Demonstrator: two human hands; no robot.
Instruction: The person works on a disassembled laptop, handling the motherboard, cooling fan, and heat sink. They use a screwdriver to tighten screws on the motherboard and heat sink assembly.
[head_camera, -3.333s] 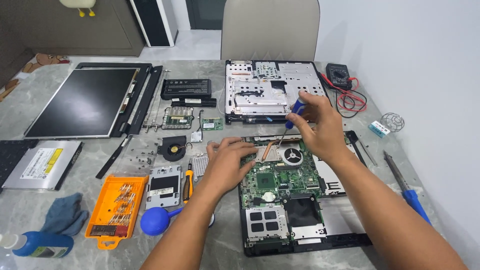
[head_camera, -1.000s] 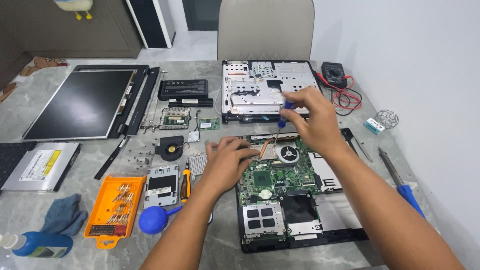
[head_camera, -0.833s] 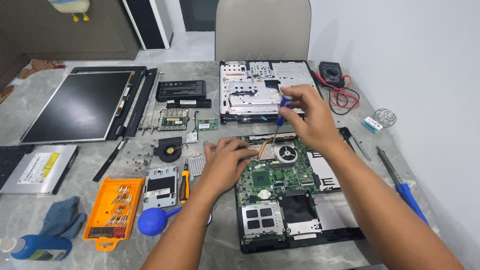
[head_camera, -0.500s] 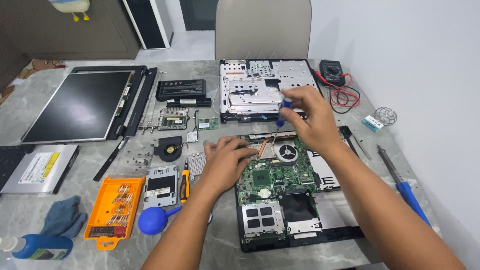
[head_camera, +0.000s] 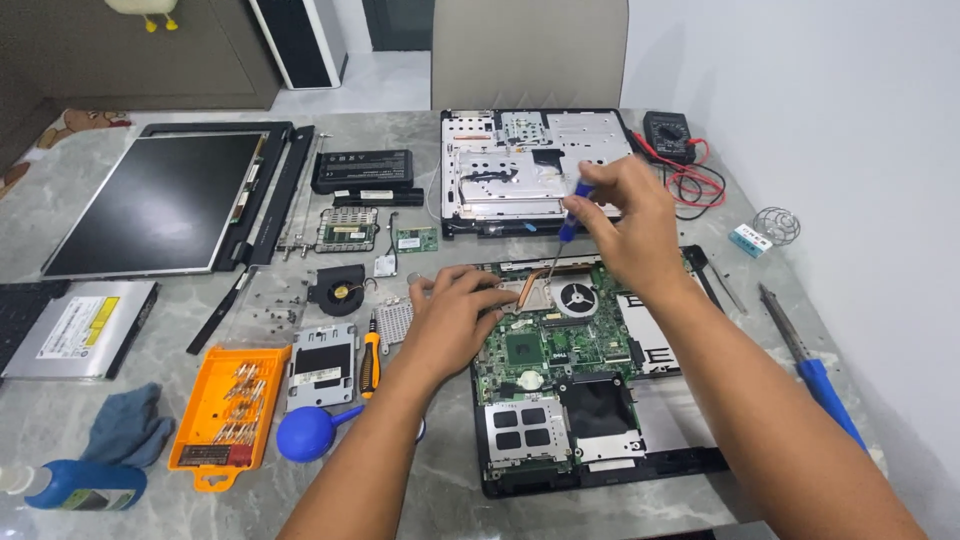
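Since a moment ago, the slim blue-handled screwdriver (head_camera: 568, 222), pinched in the right hand (head_camera: 625, 225), is kept upright on the green laptop motherboard's (head_camera: 560, 345) copper heatsink (head_camera: 537, 292), steadied by the left hand's (head_camera: 455, 315) curled fingers.

One view only, the camera on my head, tilted steeply down and forward over the grey marble table (head_camera: 420, 150). Close range: my forearms enter from the bottom edge, my left hand (head_camera: 450, 320) and right hand (head_camera: 625, 225) sit near frame centre. A chair back (head_camera: 530, 50) tops the frame, white wall (head_camera: 850, 120) fills the right.
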